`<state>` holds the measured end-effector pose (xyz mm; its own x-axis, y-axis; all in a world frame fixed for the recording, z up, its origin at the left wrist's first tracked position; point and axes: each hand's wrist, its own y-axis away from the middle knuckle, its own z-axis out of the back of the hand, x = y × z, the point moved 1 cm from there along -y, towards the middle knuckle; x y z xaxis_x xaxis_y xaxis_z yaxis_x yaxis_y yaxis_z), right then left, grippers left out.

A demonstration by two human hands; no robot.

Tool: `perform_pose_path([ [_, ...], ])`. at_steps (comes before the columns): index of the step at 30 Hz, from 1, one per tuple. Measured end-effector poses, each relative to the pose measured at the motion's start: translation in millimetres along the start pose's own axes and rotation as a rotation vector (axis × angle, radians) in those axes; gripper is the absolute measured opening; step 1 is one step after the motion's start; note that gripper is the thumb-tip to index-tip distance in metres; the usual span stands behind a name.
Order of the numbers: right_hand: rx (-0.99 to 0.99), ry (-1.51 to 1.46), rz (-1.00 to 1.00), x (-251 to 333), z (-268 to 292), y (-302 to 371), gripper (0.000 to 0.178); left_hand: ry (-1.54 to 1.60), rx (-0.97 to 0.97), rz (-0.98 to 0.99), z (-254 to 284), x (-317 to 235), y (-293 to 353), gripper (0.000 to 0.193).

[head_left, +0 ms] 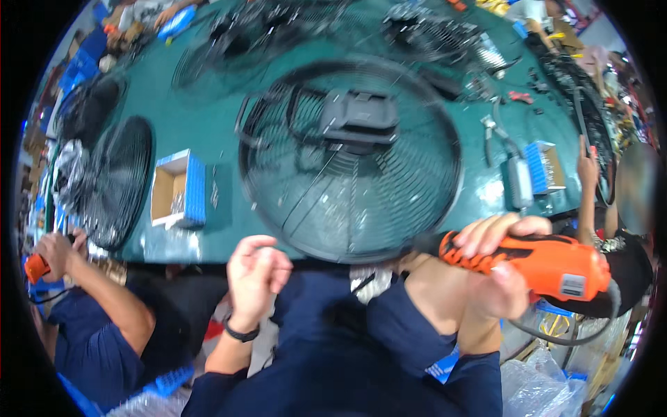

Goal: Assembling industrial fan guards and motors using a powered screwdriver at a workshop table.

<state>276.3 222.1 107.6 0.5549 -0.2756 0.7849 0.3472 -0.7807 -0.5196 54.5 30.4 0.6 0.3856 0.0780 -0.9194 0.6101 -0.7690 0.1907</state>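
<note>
My right hand is wrapped around an orange and black corded electric drill. The drill lies nearly level, its dark nose pointing left toward the near rim of a large round black wire fan guard. A dark grey motor housing sits on the far half of the guard, beside a black bracket frame. My left hand, with a black band at the wrist, hovers off the table's near edge, left of the guard. Its fingers curl in against the thumb; whatever they hold, if anything, is hidden.
A blue-sided open box with small metal parts stands left of the guard; another box is at right, by a white-grey tool. More fan guards lie around the green table. Co-workers sit on both sides, one holding an orange tool.
</note>
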Motion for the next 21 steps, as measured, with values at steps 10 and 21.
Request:
perform_pose_path([
  [10,0.095,-0.027,-0.010,-13.8,-14.0,5.4,0.045,0.144,0.181,0.332,-46.6,58.0,11.1,0.007],
  [21,0.605,-0.331,-0.084,-25.1,-21.8,8.1,0.051,0.531,0.194,0.644,-38.9,54.2,20.8,0.013],
])
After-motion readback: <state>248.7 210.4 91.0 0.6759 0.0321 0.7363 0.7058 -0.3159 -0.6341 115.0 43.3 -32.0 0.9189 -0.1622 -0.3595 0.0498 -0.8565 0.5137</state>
